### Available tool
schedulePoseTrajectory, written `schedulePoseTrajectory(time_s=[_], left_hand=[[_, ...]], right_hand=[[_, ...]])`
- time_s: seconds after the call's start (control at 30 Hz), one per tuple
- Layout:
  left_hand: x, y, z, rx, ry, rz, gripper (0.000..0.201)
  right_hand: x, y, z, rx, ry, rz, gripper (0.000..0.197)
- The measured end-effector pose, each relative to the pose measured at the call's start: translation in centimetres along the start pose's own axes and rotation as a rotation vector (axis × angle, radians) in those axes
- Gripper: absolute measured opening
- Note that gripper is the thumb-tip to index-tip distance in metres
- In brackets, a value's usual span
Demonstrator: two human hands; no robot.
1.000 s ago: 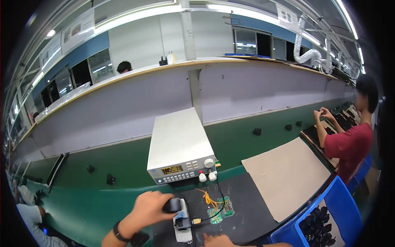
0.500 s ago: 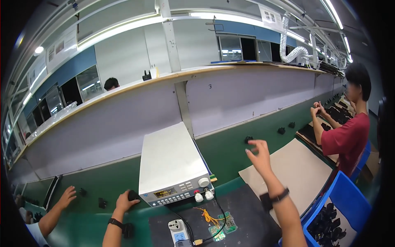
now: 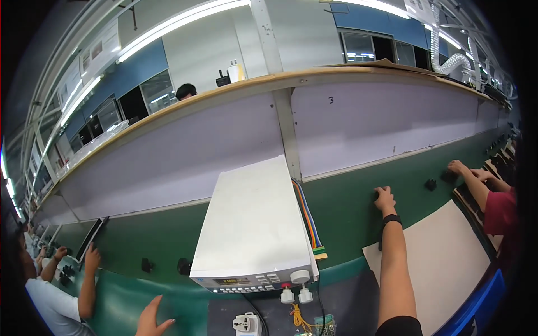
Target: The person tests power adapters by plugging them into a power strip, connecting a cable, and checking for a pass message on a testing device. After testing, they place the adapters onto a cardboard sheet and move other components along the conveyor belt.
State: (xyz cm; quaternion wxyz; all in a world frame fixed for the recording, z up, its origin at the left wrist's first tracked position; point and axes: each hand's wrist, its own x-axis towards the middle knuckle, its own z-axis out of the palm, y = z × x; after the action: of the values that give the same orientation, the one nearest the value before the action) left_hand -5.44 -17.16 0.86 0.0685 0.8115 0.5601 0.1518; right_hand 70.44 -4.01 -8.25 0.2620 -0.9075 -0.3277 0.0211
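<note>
My right arm reaches far across the green bench. My right hand (image 3: 385, 200) has its fingers curled around a black plug adapter (image 3: 376, 194), mostly hidden by them. At the lower edge, my left hand (image 3: 152, 319) is open, thumb and fingers apart and nothing in it. Beyond it a black plug adapter (image 3: 184, 266) rests against the left side of a white bench-top test instrument (image 3: 255, 218). Another black adapter (image 3: 147, 265) lies farther left. The instrument's front carries a small lit display, buttons, a knob and two white plugs.
A white socket block (image 3: 246, 323), yellow wires (image 3: 301, 320) and green circuit boards (image 3: 325, 325) sit on the dark mat. Tan board (image 3: 431, 246) covers the right side, beside a blue bin (image 3: 482, 305). Co-workers' arms reach in at left (image 3: 88, 280) and right (image 3: 476, 185).
My left hand has let go of the black adapter beside the instrument and drawn back toward me. My right hand has reached onto the adapter at the far right. The view has shifted.
</note>
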Motion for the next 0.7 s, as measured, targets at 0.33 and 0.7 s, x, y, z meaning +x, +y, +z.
schedulePoseTrajectory(time_s=[0.33,0.7], left_hand=[[0.3,2.7,-1.6,-0.147,0.253,0.22,0.072],[0.0,15.8,-2.3,0.229,0.598,1.321,0.042]], right_hand=[[-10.3,-0.7,-12.9,0.791,0.102,-0.327,0.035],[-44.3,-13.6,-16.6,0.88,-1.103,-0.849,0.046]])
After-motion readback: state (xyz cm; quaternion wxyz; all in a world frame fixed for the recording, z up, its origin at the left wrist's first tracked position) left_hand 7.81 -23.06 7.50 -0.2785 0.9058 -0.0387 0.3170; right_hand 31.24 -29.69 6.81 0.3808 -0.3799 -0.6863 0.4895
